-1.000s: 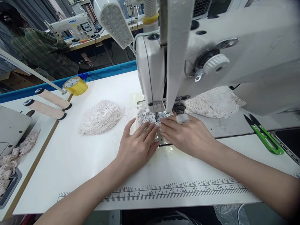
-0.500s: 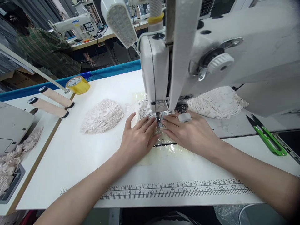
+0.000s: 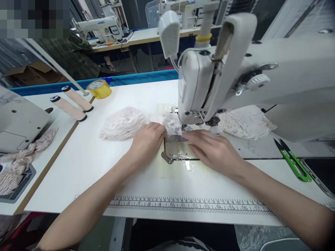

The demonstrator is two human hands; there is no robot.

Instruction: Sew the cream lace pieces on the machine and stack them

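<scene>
A strip of white lace (image 3: 172, 125) lies under the needle and presser foot of a white sewing machine (image 3: 195, 83). Left of the needle, my left hand (image 3: 148, 141) has its fingers curled together on the lace's near left edge. My right hand (image 3: 216, 148) rests low beside the presser foot, fingers stretched out, the fingertips touching the lace's right end. The metal needle plate (image 3: 179, 150) shows between both hands. To the left lies a pile of white lace pieces (image 3: 123, 123); more lace (image 3: 246, 122) sits behind my right hand, under the machine arm.
Green thread snips (image 3: 294, 162) and a dark phone (image 3: 320, 174) lie at right. Two thread cones (image 3: 68, 108) and a yellow tape roll (image 3: 99, 89) stand at left. A printed ruler (image 3: 183, 205) runs along the front edge. A person's plaid sleeve (image 3: 70, 52) shows behind.
My left hand has moved left and its fingers have drawn together on the lace, baring the needle plate. My right hand stays by the presser foot. The view has shifted.
</scene>
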